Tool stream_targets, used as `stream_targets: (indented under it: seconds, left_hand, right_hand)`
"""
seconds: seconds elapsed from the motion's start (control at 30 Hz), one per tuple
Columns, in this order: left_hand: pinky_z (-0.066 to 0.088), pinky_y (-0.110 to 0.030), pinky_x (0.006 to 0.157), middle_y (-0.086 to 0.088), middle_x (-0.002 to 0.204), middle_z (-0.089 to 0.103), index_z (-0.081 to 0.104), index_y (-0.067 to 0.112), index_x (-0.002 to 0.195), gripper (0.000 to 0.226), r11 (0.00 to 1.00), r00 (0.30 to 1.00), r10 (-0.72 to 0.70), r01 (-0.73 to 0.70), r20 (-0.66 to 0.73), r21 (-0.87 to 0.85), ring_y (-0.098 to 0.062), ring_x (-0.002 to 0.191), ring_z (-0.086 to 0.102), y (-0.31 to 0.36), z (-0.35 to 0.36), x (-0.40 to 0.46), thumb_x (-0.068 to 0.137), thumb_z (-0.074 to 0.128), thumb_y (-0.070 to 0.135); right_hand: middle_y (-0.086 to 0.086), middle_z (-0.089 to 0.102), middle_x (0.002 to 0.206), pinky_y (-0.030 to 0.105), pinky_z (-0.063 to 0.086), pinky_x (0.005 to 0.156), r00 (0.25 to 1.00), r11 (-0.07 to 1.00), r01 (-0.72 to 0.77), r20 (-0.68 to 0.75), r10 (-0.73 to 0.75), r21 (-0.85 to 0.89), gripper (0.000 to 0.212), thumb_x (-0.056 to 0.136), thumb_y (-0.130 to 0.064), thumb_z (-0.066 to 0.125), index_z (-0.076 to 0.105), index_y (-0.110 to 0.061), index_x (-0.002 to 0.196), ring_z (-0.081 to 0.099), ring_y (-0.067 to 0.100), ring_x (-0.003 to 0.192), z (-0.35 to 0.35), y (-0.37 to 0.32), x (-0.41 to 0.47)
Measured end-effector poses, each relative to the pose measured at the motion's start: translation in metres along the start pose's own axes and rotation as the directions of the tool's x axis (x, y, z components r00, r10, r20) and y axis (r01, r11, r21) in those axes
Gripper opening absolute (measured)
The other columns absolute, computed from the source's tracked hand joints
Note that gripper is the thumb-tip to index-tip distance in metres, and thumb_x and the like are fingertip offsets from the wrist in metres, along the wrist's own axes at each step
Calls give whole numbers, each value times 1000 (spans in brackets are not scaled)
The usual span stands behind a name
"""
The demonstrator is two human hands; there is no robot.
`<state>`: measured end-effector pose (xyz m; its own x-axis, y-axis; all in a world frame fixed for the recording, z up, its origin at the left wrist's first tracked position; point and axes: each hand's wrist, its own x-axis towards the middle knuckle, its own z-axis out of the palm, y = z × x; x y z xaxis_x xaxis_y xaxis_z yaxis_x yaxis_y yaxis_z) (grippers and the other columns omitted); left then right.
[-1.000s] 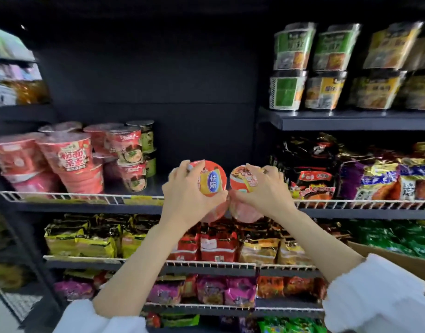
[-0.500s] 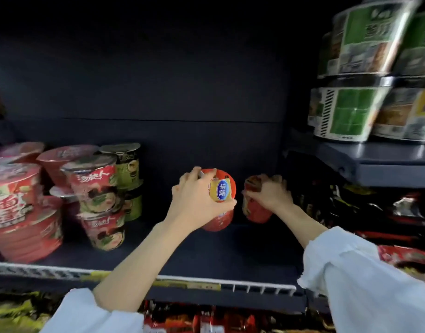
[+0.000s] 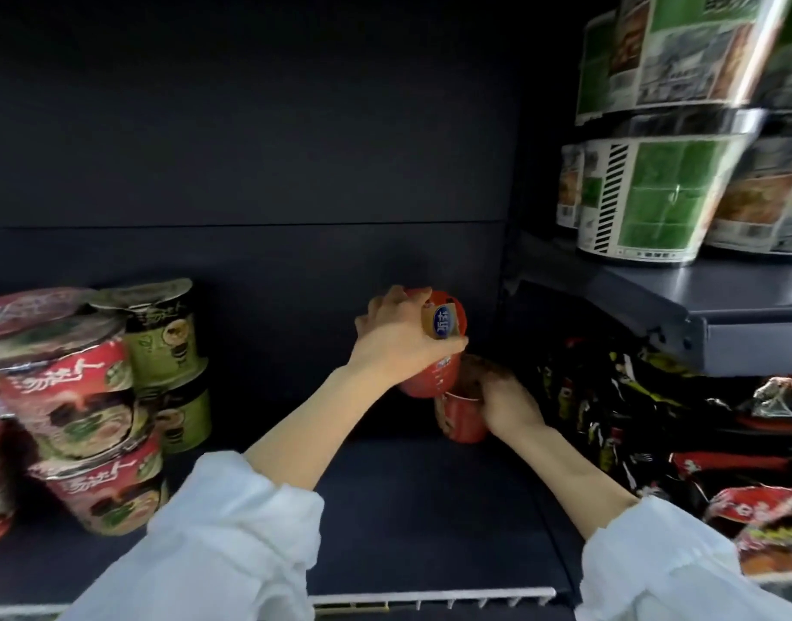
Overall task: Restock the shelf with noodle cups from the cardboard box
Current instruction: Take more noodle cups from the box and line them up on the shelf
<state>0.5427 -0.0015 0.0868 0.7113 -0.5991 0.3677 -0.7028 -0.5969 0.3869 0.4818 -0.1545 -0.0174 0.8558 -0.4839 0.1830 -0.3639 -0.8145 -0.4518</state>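
Note:
My left hand (image 3: 398, 336) grips a red noodle cup (image 3: 434, 369) by its lid end, tilted, above the dark shelf (image 3: 407, 508). The cup's blue and yellow lid label faces me. Just below and to the right, my right hand (image 3: 508, 405) holds a second red noodle cup (image 3: 461, 419) upright at the back of the shelf near the right divider. The first cup hangs just above the second one's top. The cardboard box is out of view.
Stacked red noodle bowls (image 3: 71, 410) and green cups (image 3: 170, 351) fill the shelf's left side. Dark noodle packets (image 3: 654, 419) lie to the right. A higher shelf (image 3: 699, 307) at the right carries green-labelled tubs (image 3: 654, 195). A white wire rail (image 3: 430, 596) edges the shelf front.
Both hands pushed deeper into the shelf. My right hand lowered its cup to the shelf at the back right; my left hand brought its cup over it. The camera moved closer.

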Motion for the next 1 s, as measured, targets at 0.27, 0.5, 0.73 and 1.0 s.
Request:
stream_targets:
  seconds: [0.27,0.5,0.73,1.0]
  left_hand:
    - [27,-48,112,-10,143,33,50,24,133,64,985,998,44,-37,37,-166,-32,136,28,17,43,46,79,61,59]
    - [-3,-45,117,-7,151,35,54,24,132,41,986,959,135,-105,249,-130,-24,144,16,23,39,47,100,30,35]
    - [28,-48,105,-8,146,28,41,31,137,48,974,988,-135,146,79,-172,-33,131,28,32,39,29,92,39,49]
    - [51,-41,88,-4,115,61,60,19,119,31,974,999,44,-47,-20,-223,-22,104,60,50,9,-56,90,49,27]
  right_hand:
    - [9,61,119,28,47,90,998,997,13,-54,-17,-70,33,87,-20,63,59,-10,118,59,24,109,-9,4,-11]
    - [6,54,121,31,49,86,986,975,15,-161,-52,-220,24,90,-20,57,63,-12,111,51,23,113,-6,-2,-19]
    - [5,53,127,37,49,92,999,985,24,-32,-30,-172,32,90,-19,53,58,-16,121,53,25,116,-26,-5,-30]
    - [5,53,120,36,46,94,985,996,89,-151,-83,30,31,89,-19,55,58,-16,120,53,23,113,-61,-17,-103]
